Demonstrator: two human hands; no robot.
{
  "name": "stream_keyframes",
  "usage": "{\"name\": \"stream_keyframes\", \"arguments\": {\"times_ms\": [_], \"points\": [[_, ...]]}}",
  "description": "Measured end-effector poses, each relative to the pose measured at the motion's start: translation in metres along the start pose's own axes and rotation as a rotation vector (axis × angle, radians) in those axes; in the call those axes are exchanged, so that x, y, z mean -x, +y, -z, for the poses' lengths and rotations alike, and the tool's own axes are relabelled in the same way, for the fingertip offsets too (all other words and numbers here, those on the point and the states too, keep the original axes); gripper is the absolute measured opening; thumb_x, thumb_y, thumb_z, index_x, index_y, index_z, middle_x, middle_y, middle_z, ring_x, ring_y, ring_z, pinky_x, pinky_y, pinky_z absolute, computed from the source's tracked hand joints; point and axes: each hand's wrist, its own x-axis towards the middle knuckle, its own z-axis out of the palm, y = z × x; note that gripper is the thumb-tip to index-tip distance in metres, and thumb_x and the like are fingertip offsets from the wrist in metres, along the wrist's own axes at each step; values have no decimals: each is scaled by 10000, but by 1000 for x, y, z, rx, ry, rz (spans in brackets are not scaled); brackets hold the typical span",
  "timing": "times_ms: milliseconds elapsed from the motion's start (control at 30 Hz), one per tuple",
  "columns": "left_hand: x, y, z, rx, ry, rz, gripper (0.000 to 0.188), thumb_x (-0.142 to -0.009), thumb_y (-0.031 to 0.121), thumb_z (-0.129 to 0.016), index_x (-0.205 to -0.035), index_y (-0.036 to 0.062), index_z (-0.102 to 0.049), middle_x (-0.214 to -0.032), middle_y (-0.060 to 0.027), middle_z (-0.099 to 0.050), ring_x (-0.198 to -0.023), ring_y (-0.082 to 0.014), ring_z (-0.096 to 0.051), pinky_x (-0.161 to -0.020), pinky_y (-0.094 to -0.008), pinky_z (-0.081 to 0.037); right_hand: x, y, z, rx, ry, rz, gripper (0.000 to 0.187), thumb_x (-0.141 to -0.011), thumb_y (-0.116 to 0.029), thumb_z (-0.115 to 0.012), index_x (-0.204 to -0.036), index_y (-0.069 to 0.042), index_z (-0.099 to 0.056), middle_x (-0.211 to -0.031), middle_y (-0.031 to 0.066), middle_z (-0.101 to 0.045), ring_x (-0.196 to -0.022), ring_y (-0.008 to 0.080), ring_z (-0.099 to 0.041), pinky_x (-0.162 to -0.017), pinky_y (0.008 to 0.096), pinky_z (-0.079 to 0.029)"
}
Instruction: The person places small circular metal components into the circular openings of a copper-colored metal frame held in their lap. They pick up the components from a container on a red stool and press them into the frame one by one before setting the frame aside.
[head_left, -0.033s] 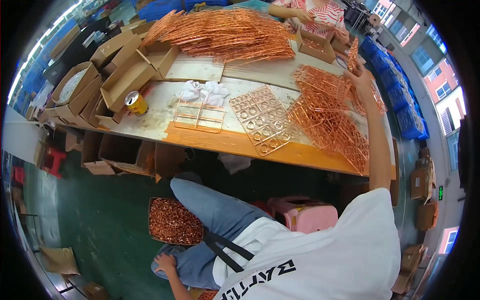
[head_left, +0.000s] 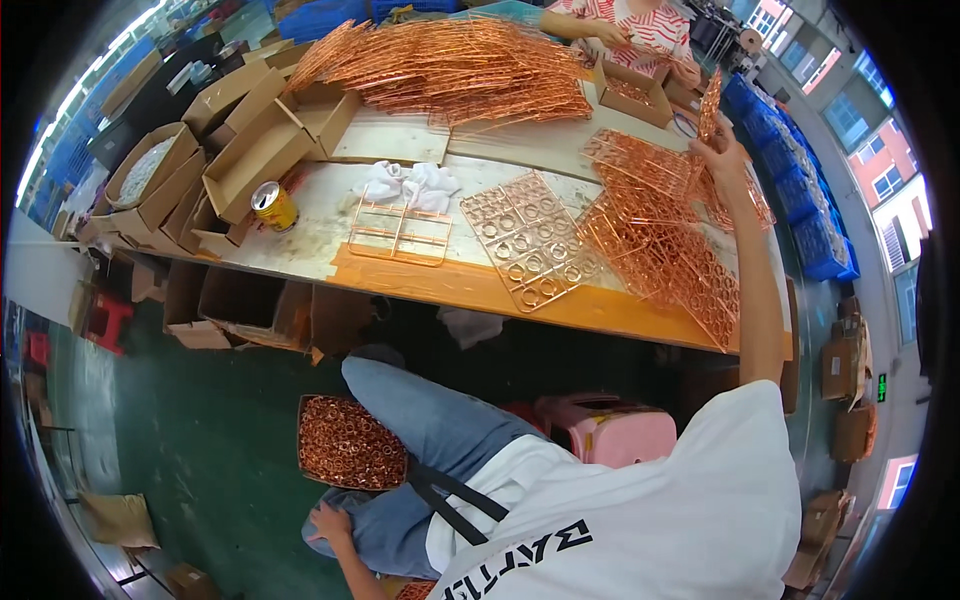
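Note:
At the far right of the workbench, my right hand (head_left: 727, 160) grips a copper-coloured wire panel (head_left: 710, 105), held up nearly edge-on. Beside and under that hand lies a heap of similar copper panels (head_left: 650, 235) with rings set in them. One flat panel with rings (head_left: 528, 240) lies on the bench left of the heap. Farther left is a copper frame without rings (head_left: 398, 237). My left hand (head_left: 327, 526) rests on my knee with its fingers spread, holding nothing. Near it, beside my legs, stands a box full of copper rings (head_left: 350, 442).
A large pile of copper frames (head_left: 460, 68) covers the bench's far side. Cardboard boxes (head_left: 255, 160), a yellow can (head_left: 273, 206) and white cloths (head_left: 410, 186) are at left. Across the bench, a co-worker in a striped top (head_left: 655, 30) works near a small box (head_left: 630, 92).
My right hand has shifted slightly to the right with the wire panel, which stands a little more upright. My left hand has stayed on my knee.

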Motion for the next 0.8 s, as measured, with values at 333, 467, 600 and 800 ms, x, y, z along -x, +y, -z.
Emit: {"name": "stream_keyframes", "arguments": {"times_ms": [333, 467, 600, 800], "points": [[149, 241, 198, 1166, 534, -1249, 631, -717, 102, -682, -1257, -10, -377, -1372, -188, -334, -1250, -347, -344, -1046, -403, -260, 191, -165, -200, 92, -280, 347, 637, -638, -239, -797, -1144, -30, -473, -1165, 75, -478, -1071, 223, -491, -929, 342, -399], [140, 237, 162, 1316, 568, -1202, 607, -779, 208, -667, -1257, 0, -357, -1338, -165, -354, -1251, -296, -343, -1029, -417, -290, 287, -195, -292, -334, -613, 396, 844, -559, -142, -785, -1304, -67, -396, -1089, 127, -452, -1059, 304, -421, -940, 361, -350], [115, 195, 144, 2127, 396, -909, 476, -834, 89, -571, -1251, 0, -359, -1241, -149, -437, -1157, -255, -442, -960, -375, -384, 335, -190, -310, -433, -869, 511, 817, -564, -119, -773, -1297, -75, -414, -972, 106, -460, -993, 286, -439, -874, 368, -378], [95, 89, 111, 2128, 249, -562, 465, -845, 53, -563, -1266, 55, -363, -1197, -130, -494, -1049, -249, -528, -869, -368, -458, 108, -46, -220, 205, -295, 435, 479, -688, -178, -722, -1121, -50, -564, -1139, 149, -534, -1050, 300, -514, -912, 347, -414]]}}
